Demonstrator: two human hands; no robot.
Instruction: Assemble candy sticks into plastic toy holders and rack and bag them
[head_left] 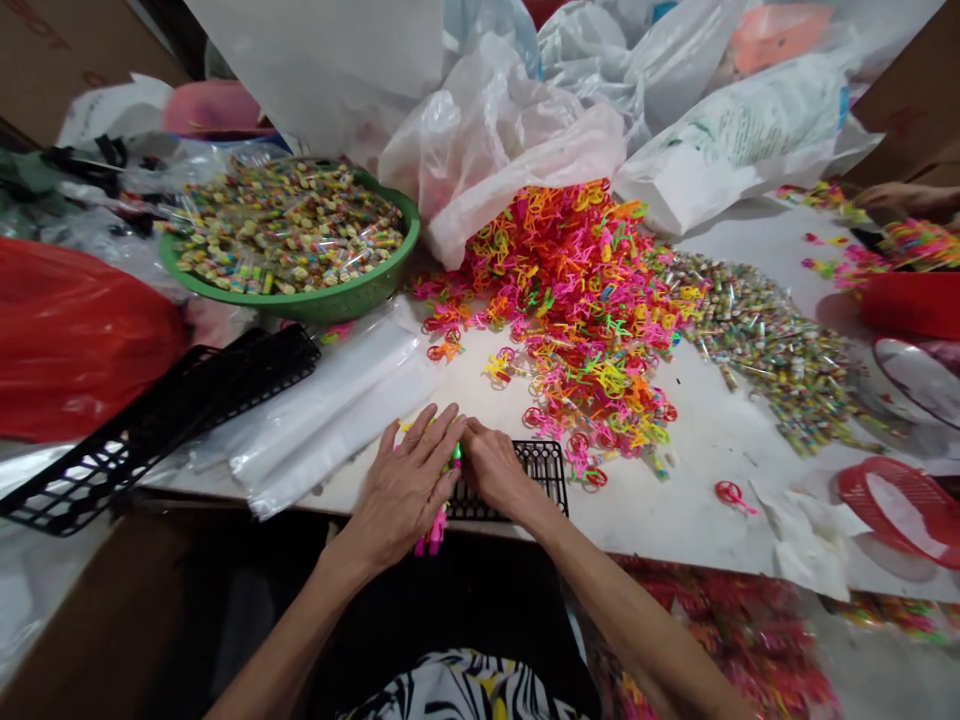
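Cupping pink and green plastic pieces [433, 532] between both hands at the near edge of the table [712, 440]. Left hand [401, 490] curved over the bunch, its fingertips almost against right hand [495, 470], with pink ends poking out below the left palm; exact grip hidden by the fingers. Right hand resting partly on a black plastic rack [541, 475].

Just left of the hands, clear plastic sleeves [330, 410], then a longer black rack [157, 430] and a red bag [75, 340] farther out. Just right of the hands, a red plastic loop [729, 492], a paper scrap [806, 535] and, farther out, a red basket [900, 510].

Ahead of the hands, a heap of bright plastic loops [570, 320], with loose wrapped candies [772, 350] spilling beyond it to the right. Ahead and left, a green basin [375, 290] full of wrapped candies. Farthest ahead, white plastic bags [510, 150]. Far right, a co-worker's hand [900, 198] reaching in from the edge of view.
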